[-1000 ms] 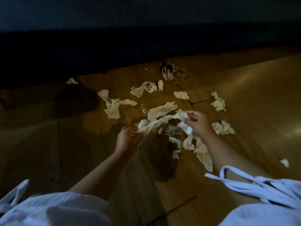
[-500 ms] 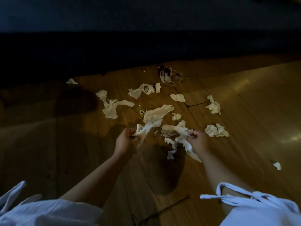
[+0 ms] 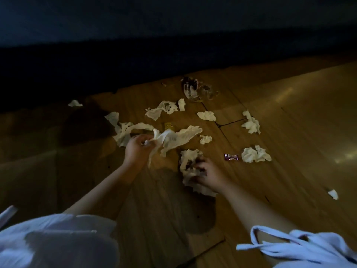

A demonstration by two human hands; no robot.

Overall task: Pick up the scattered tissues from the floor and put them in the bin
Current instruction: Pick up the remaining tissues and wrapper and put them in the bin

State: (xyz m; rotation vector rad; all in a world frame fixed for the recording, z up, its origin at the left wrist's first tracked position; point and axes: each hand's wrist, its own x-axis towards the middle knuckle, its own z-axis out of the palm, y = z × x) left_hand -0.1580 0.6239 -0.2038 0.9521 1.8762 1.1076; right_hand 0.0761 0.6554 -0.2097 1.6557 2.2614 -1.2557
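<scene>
The right hand (image 3: 210, 176) has dropped, clutching a wad of tissues (image 3: 188, 161) at the floor (image 3: 289, 132); the left hand (image 3: 138, 149) pinches a long strip (image 3: 179, 137). Thin trailing ends could tear or slip free. Other tissues (image 3: 256, 154) lie scattered, and no bin is in view.

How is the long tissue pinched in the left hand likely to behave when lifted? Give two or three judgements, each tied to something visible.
Probably floppy: the long tissue drapes and trails from where the left hand pinches it. Likely very light, since a fingertip pinch seems to carry it. It may tear easily; its edges look ragged and thin.
</scene>
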